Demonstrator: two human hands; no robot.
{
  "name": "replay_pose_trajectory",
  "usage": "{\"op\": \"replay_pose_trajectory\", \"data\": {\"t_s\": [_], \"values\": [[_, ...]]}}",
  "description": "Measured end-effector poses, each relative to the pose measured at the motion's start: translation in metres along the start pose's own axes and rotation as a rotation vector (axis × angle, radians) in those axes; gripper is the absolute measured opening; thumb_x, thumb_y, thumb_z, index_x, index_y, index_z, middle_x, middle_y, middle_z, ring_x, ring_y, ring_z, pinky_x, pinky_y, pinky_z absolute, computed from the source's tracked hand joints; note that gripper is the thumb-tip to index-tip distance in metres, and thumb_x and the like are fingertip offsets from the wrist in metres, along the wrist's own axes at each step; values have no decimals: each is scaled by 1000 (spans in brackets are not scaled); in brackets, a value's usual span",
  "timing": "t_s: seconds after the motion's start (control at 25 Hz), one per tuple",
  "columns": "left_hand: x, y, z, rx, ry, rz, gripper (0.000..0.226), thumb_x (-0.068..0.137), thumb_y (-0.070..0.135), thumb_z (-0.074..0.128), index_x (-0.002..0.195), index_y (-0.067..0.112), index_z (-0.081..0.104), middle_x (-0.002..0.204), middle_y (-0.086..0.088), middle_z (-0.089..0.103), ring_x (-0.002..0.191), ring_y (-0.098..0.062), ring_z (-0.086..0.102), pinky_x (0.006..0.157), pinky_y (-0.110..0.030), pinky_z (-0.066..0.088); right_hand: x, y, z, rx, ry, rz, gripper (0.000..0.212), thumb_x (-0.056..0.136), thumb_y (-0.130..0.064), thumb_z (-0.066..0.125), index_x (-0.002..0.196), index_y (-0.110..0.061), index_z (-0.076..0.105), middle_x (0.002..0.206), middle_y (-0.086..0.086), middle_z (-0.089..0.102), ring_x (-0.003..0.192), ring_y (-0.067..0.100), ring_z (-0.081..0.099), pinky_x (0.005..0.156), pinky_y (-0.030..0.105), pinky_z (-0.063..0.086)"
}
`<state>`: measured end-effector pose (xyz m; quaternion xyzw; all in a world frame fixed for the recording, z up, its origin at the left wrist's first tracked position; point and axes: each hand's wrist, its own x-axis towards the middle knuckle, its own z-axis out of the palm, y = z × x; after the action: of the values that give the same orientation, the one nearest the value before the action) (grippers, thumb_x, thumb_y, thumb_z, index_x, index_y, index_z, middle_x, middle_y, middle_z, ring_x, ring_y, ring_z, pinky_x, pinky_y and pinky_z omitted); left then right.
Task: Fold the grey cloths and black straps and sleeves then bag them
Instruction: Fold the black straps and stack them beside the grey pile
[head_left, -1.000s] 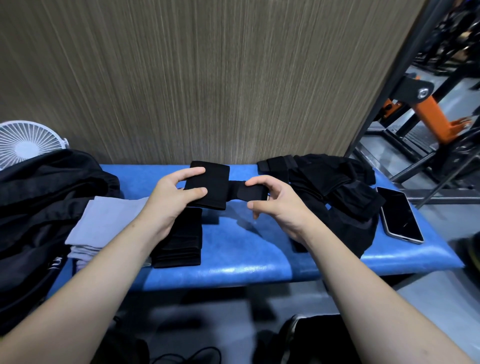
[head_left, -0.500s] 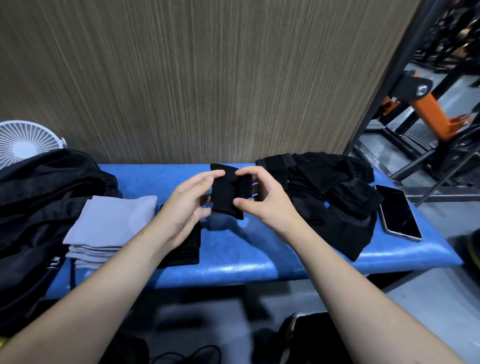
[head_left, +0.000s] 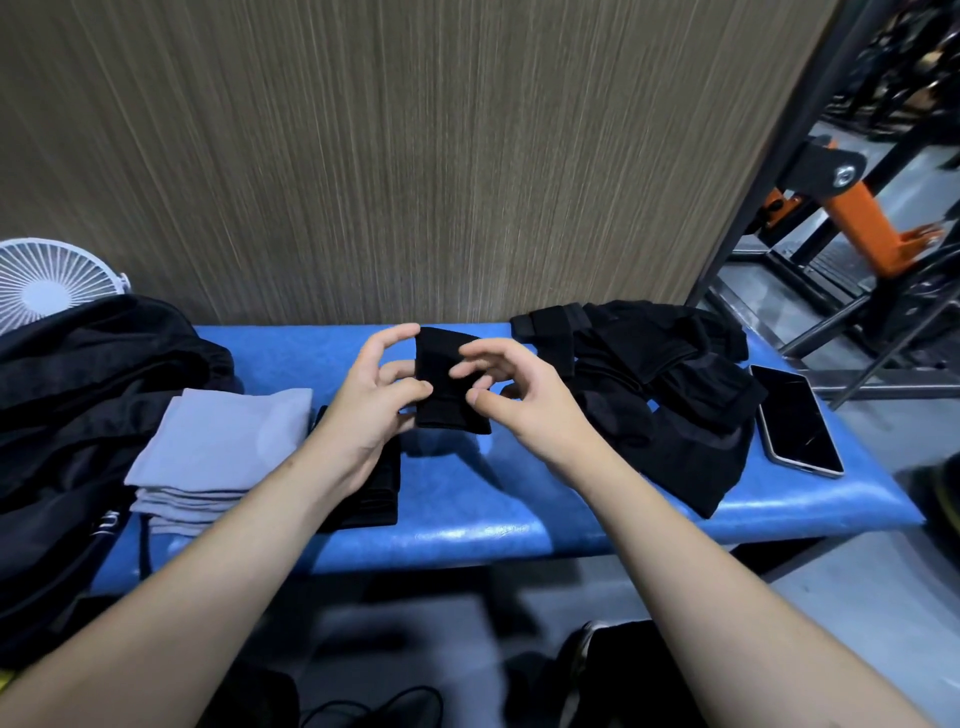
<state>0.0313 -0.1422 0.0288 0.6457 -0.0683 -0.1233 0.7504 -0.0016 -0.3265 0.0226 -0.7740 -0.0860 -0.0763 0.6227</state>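
The strap (head_left: 451, 382) is now folded down to a compact black block, the hands have closed in together, and the right hand (head_left: 524, 397) is loosening its fingers off it.

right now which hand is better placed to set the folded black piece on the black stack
Left. The left hand already pinches the folded black piece, and the black stack lies directly under its wrist. The right hand looks loosely curled, barely touching it.

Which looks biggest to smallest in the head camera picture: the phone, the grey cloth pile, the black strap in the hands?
1. Grey cloth pile
2. Phone and black strap look much alike. The strap is held up nearer the camera and partly covered by fingers, so I won't rank those two.
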Motion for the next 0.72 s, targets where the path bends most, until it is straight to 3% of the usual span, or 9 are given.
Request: {"op": "replay_pose_trajectory", "data": {"t_s": [0.16, 0.24, 0.36, 0.52, 0.64, 0.72], "values": [[0, 5, -6, 16, 18, 24, 48, 91, -12, 46, 122, 22, 60, 101, -6, 71, 82, -16, 66, 75, -27, 52, 1, 0, -3, -29, 107, 78, 31, 91, -6, 66, 116, -23, 65, 121, 0, 61, 93, 12, 59, 68, 16, 51], [-1, 7, -11, 14, 21, 32, 45, 91, -13, 45, 117, 19, 65, 98, -1, 73, 83, -14, 67, 75, -25, 54, 3, 3, -3, 7, 117, 152, 27, 92, -10, 68, 114, -26, 66, 121, 3, 62, 85, 10, 61, 68, 21, 54], [-4, 10, -24, 56, 38, 14, 43, 92, -12, 47, 113, 16, 69, 100, 4, 74, 93, -14, 67, 86, -30, 49, 7, 4, 4, 182, 69, 187, 28, 90, -4, 68, 114, -18, 67, 101, 10, 67, 76, 20, 66, 70, 35, 57], [-13, 12, -47, 158, 72, -3, 38, 92, -7, 54, 108, 21, 74, 106, -1, 73, 100, -17, 61, 95, -35, 44, 11, 4, 25, 314, 16, 241, 27, 88, 4, 69, 113, -6, 68, 98, 14, 60, 69, 26, 60, 69, 35, 55], [-23, 15, -67, 378, 69, 60, 35, 92, -1, 61, 109, 26, 73, 111, -1, 71, 93, -11, 64, 88, -25, 48, 13, 4, 43, 295, -52, 273, 24, 86, 7, 69, 107, -4, 71, 98, 11, 57, 69, 27, 59, 68, 32, 55], [-29, 15, -82, 603, 50, 123, 32, 91, 7, 65, 109, 33, 71, 98, 3, 70, 76, -10, 59, 79, -25, 48, 14, 2, 55, 270, -68, 300, 23, 86, 9, 67, 107, 0, 70, 94, 9, 58, 64, 28, 57, 65, 31, 55]]}}
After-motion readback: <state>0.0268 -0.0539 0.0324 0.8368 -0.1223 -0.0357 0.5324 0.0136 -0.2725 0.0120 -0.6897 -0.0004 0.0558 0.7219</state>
